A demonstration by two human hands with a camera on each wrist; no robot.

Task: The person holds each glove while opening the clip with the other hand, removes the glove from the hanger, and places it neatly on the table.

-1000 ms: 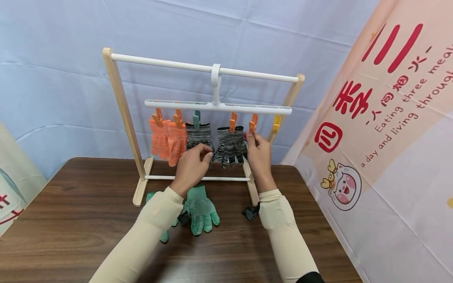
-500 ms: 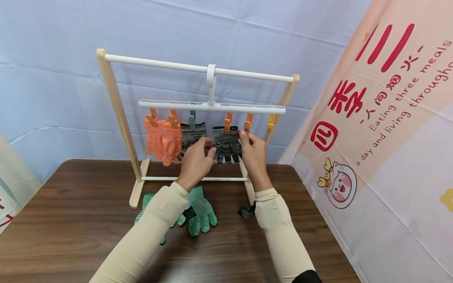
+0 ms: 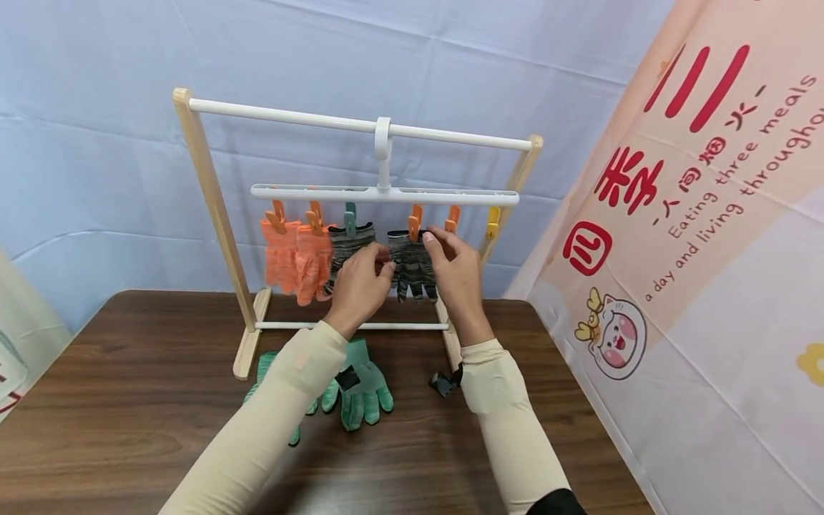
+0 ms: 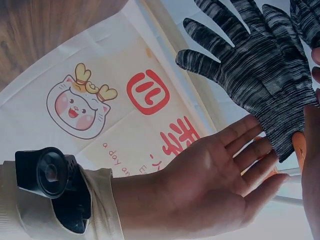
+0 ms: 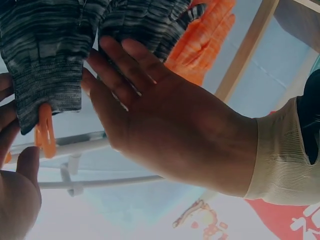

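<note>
A grey-and-black knit glove (image 3: 413, 261) hangs by its cuff from an orange clip (image 3: 415, 223), fingers down. My right hand (image 3: 458, 279) is at the cuff's right corner; in the left wrist view that hand's fingers lie nearly straight at the cuff, with the thumb apart. My left hand (image 3: 362, 286) is at the glove's left side, and the right wrist view shows its fingers extended close to the cuff edge. Behind the left hand, a second grey-and-black glove (image 3: 350, 242) hangs from a green clip (image 3: 350, 217).
Two orange gloves (image 3: 280, 254) hang at the left. An orange clip (image 3: 453, 214) and a yellow clip (image 3: 493, 223) hold nothing. The white hanger (image 3: 450, 197) hooks onto a wooden-ended rack (image 3: 215, 207). Green gloves (image 3: 365, 386) lie on the brown table (image 3: 161, 400).
My right hand has moved left, from beneath the free orange clip to the right corner of the glove's cuff. My left hand has stayed beside the glove. The head view has shifted slightly.
</note>
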